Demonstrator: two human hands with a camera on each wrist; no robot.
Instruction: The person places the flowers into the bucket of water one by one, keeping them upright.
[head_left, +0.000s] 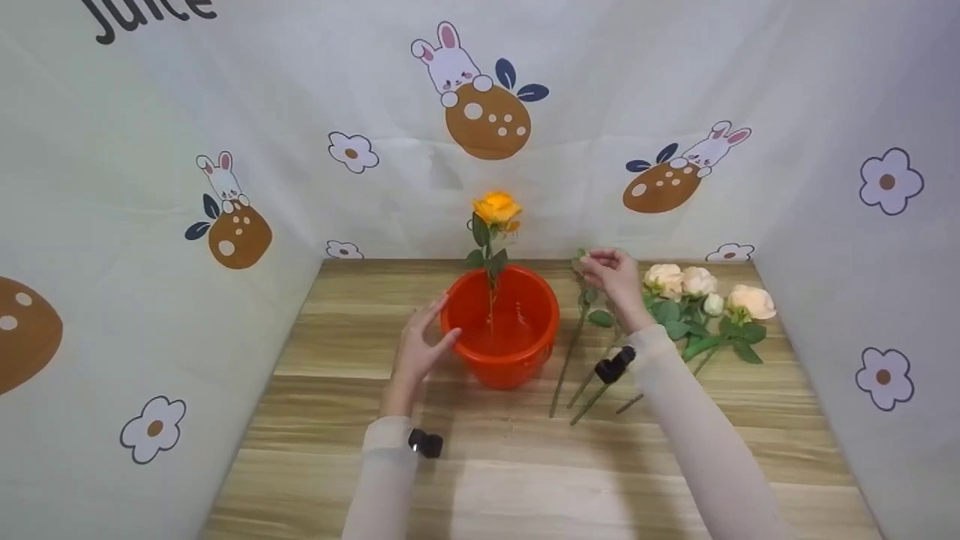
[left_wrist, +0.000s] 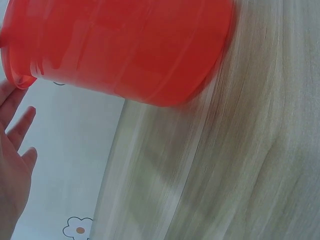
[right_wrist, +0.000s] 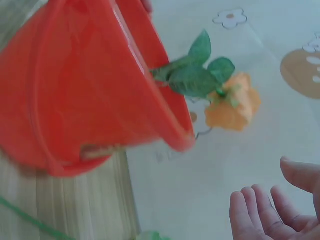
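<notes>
A red bucket [head_left: 502,371] stands on the table, and an orange rose [head_left: 496,208] with green leaves leans upright inside it. My left hand [head_left: 420,345] is at the bucket's left side, fingers extended, the fingertips at the rim. In the left wrist view the left hand [left_wrist: 12,155] shows spread fingers beside the rim. To the right of the bucket, my right hand [head_left: 613,279] hovers by a green stem [head_left: 571,352] with leaves; its upper end is partly hidden. The right wrist view shows the right hand [right_wrist: 272,212] with loosely bent fingers and nothing between them.
Several pale peach roses [head_left: 750,302] with leafy stems lie at the right of the wooden table [head_left: 337,375]. Printed cloth walls [head_left: 570,187] enclose the table at the back and both sides. The bucket's handle [right_wrist: 37,100] hangs down its side.
</notes>
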